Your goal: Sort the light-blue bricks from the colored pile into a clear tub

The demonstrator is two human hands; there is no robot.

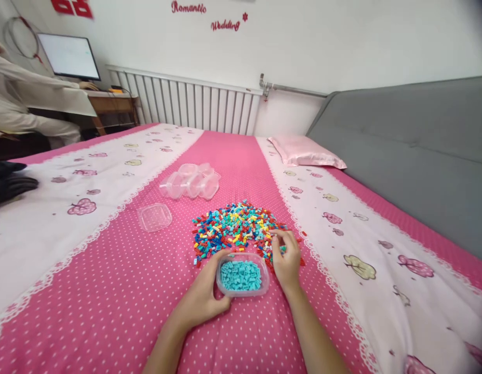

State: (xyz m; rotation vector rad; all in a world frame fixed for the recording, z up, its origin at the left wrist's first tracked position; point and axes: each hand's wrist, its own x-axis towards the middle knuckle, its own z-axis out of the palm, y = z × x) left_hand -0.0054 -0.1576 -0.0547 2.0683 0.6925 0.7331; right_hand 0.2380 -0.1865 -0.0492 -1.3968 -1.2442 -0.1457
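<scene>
A clear plastic container [264, 284] full of teal bricks sits on the pink dotted bedspread [120, 291] in front of me. My left hand [204, 296] is wrapped round its left side, holding it. Just beyond lies a heap of small mixed-colour bricks [235, 228]. My right hand [286, 257] rests at the heap's right edge beside the container, fingers curled in a pinch over the bricks; what they hold is too small to see.
A loose clear lid [155, 216] lies to the left. Several empty clear containers [190, 183] lie behind the heap. A pink pillow [305, 151] and grey headboard [412, 145] are at right. Another person sits at a desk with a monitor [69, 56] at far left.
</scene>
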